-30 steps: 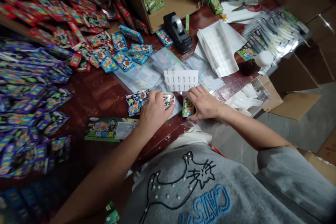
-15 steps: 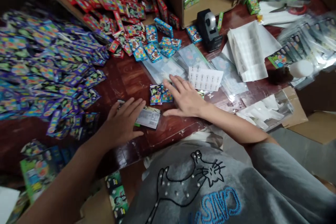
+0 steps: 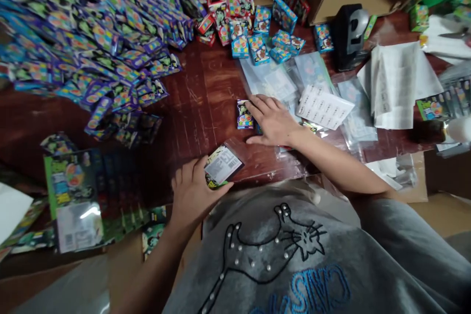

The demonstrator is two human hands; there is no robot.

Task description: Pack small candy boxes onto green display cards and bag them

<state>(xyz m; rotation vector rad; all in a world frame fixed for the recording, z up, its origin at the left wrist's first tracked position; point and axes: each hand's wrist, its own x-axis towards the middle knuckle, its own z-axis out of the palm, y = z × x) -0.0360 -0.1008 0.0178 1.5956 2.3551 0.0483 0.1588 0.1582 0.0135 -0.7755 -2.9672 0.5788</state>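
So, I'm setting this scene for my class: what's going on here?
At a dark red table, the left hand lies over one end of a printed packet with a barcode. The right hand is palm down, fingers spread, with a small purple packet at its fingertips; what lies beneath is mostly hidden. A label sheet sits beside that hand. Farther off are blue boxes and a tape dispenser, with a purple heap to the left.

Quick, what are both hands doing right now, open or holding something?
Left hand: on the labelled packet; whether it grips cannot be told.
Right hand: open, partly covering a small purple packet.
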